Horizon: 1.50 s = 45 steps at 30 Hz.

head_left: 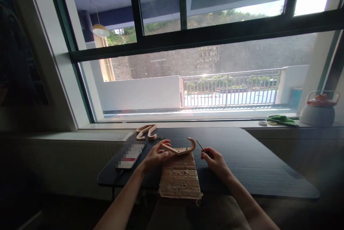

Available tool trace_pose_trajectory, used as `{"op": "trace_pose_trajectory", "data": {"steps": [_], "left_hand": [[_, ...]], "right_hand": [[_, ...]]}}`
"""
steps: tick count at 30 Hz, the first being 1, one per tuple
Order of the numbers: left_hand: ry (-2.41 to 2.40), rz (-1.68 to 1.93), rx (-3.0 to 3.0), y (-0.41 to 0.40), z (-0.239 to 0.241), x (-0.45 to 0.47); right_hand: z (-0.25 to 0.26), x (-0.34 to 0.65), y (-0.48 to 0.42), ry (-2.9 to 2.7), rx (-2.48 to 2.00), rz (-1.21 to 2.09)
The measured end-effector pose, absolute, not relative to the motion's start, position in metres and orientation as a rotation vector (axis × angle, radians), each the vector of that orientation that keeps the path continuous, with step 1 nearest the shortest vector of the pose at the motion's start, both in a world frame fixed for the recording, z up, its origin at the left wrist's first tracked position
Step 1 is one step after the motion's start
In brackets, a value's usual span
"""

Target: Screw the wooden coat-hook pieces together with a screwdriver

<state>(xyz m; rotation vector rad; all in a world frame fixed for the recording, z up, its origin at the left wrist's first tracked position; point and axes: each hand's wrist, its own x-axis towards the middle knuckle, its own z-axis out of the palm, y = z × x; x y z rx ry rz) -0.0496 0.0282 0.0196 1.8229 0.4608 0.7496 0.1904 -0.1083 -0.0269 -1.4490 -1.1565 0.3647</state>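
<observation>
My left hand (155, 155) grips one end of a curved wooden hook-shaped piece (180, 148), holding it over a scuffed cardboard pad (180, 180) at the near edge of the dark table (255, 165). My right hand (213, 161) is closed around a thin dark tool (201, 146) that points up and away, just right of the wooden piece. A second curved wooden piece (146, 132) lies at the table's far left corner, with a few small dark bits beside it.
A phone (131, 156) with a cable lies left of my left hand. On the window sill stand a white kettle with an orange lid (319, 110), a green cloth (282, 119) and a small white roll (262, 123). A large window runs behind the table.
</observation>
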Motion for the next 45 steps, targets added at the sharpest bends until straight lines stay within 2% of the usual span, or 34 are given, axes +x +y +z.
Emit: {"op": "trace_pose_trajectory", "data": {"steps": [4, 13, 37, 43, 45], "left_hand": [[0.375, 0.708, 1.566, 0.035, 0.005, -0.041], [0.515, 0.858, 1.621, 0.037, -0.02, -0.03], [0.478, 0.946, 1.61, 0.02, -0.015, -0.035], [0.457, 0.899, 1.603, 0.021, -0.018, -0.034], [0.472, 0.937, 1.627, 0.02, -0.018, -0.034]], "right_hand": [[-0.026, 0.191, -0.109, -1.125, -1.449, 0.322], [0.008, 0.18, -0.083, -1.192, -1.274, 0.415], [0.006, 0.188, -0.066, -1.419, -1.334, 0.48], [0.038, 0.196, -0.073, -1.505, -1.466, 0.108], [0.058, 0.197, -0.08, -1.58, -1.474, 0.083]]}}
